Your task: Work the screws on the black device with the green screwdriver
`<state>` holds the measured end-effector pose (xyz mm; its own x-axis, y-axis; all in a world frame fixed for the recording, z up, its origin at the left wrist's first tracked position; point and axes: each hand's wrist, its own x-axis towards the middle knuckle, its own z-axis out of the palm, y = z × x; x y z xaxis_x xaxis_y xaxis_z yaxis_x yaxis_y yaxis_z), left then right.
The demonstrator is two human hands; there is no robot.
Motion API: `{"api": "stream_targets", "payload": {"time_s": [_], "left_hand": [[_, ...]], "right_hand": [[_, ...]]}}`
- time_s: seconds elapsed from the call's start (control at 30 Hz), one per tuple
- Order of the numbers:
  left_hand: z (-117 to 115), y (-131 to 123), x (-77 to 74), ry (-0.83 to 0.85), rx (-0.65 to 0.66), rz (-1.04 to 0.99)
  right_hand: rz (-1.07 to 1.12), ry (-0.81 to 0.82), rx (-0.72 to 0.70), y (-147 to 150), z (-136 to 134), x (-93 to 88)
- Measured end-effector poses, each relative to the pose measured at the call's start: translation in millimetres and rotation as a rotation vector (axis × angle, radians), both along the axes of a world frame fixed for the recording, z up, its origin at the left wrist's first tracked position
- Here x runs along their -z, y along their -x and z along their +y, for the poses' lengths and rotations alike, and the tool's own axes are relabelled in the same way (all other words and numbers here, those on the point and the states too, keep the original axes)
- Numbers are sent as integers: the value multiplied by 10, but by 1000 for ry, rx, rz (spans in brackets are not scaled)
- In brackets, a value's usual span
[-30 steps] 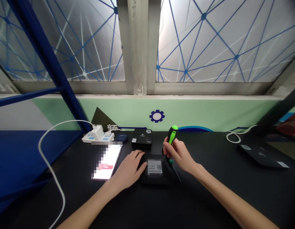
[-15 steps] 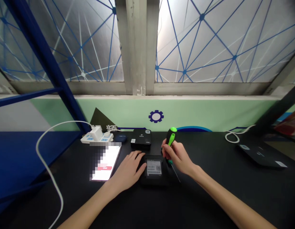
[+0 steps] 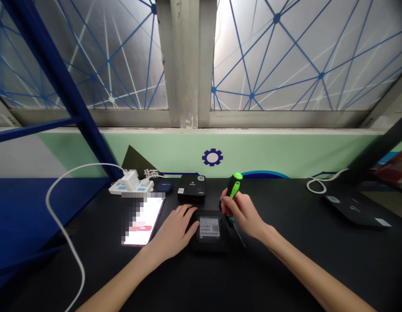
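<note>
A small black box with a white label lies on the black table in front of me. My left hand rests flat against the box's left side, fingers touching its edge. My right hand grips a screwdriver with a green and black handle, held upright at the box's far right corner. A thin shaft shows below that hand, slanting down to the right over the table.
A second black box stands behind the first. A lit phone lies to the left, near a white power strip with a white cable. A flat black device and a coiled white cable sit at right. A blue rack post rises at left.
Both hands stay in place on the box and the screwdriver. The view has shifted slightly; the screwdriver handle tilts a little differently.
</note>
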<state>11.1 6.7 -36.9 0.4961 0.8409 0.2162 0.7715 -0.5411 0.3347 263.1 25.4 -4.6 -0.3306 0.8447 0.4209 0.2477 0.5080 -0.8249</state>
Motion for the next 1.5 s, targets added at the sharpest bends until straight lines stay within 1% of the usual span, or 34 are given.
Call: {"api": "stream_targets", "payload": {"time_s": [0.17,0.33,0.47,0.63,0.8,0.87,0.97,1.03,1.1,1.33,1.5], "left_hand": [[9,-3,6,-2,0,14],[-10,-8,-25,7,-4,21],[-6,-8,-21,-3,-1,12],[7,-1,-7,14,-6,11],[14,1,-9,22,7,10],[27,5,-10,11,19,0],[51,15,-14,3,18,-23],[61,23,-17,5,14,-39],[64,27,-17,10,20,-46],[45,9,-42,10,14,-9],[48,2,-49,15,12,-2]], "right_hand": [[-51,-36,-26,14,7,15],[0,-23,-25,27,12,11],[5,-38,-21,14,-8,-11],[105,-41,1,-33,0,-2],[248,16,18,-53,-1,-20],[325,50,4,-30,-28,-40],[423,146,-61,39,-88,-50],[462,221,-112,98,-128,-30],[487,262,-152,156,-160,4],[509,307,-222,292,-216,95],[521,284,-224,330,-215,118]]}}
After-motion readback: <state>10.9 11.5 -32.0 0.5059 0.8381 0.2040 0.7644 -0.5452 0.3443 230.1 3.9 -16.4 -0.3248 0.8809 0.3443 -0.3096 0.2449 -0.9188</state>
